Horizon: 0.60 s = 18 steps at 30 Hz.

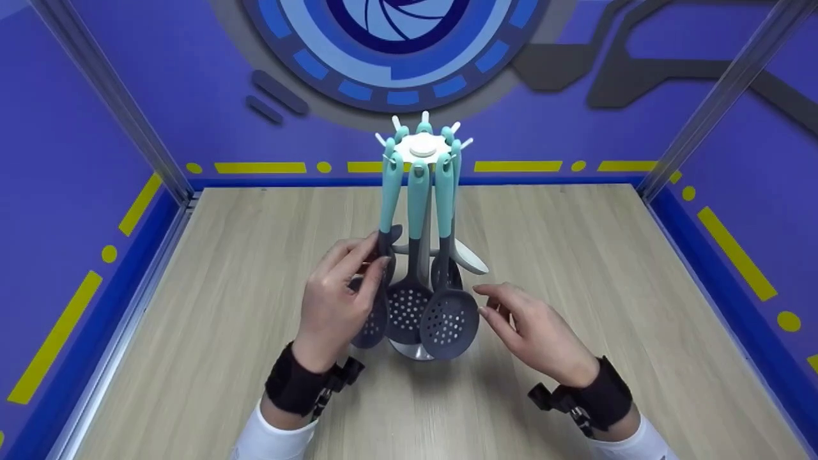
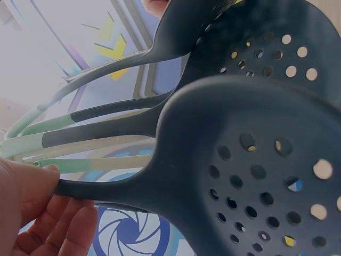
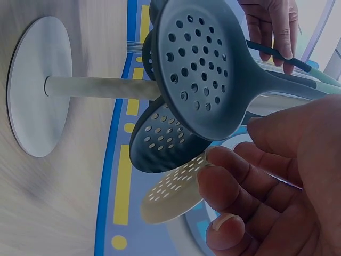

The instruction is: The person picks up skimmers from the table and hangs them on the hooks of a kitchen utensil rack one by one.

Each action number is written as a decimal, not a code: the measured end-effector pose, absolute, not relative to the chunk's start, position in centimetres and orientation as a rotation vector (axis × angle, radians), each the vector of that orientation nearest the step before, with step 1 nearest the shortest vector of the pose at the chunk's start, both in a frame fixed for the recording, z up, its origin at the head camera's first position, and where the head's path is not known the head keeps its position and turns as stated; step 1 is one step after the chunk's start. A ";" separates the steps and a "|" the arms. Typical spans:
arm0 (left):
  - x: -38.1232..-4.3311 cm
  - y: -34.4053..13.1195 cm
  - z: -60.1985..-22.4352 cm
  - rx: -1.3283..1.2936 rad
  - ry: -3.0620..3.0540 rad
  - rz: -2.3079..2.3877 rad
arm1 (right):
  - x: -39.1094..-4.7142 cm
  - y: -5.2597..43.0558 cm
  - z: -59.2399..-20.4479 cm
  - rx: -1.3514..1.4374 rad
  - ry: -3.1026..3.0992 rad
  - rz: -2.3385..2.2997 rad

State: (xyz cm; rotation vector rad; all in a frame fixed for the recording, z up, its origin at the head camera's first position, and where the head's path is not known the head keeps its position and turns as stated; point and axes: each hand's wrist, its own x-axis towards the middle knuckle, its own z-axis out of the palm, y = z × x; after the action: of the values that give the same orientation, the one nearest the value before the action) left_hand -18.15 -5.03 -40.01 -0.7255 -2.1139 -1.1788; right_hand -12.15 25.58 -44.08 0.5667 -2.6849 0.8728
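Note:
Several kitchen utensils with mint handles hang from a white-topped rack standing on a round metal base. At the left side my left hand pinches the dark neck of a perforated skimmer between thumb and fingers. That skimmer still hangs among the others. Beside it hangs a second dark skimmer, with a third skimmer at the front right. My right hand, fingers loosely bent and holding nothing, hovers just right of this third one. A pale perforated skimmer hangs behind.
The rack stands near the middle of a light wooden tabletop. Blue printed panels with yellow dashes enclose the table at the back and both sides. Metal posts rise at the back corners.

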 end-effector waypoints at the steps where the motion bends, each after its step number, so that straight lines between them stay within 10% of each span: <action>1: -18.1 -5.0 -40.0 -0.726 -2.117 -1.180 | -12.1 25.6 -44.1 0.566 -2.685 0.871; 18: -17.9 -5.6 -41.1 -0.736 -2.149 -1.132 | -12.2 25.5 -44.0 0.581 -2.680 0.865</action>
State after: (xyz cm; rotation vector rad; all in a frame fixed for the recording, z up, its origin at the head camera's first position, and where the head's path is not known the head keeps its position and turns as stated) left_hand -17.95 -5.55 -41.06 -0.7361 -2.1494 -1.1319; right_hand -12.17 25.50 -44.04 0.5808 -2.6801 0.8648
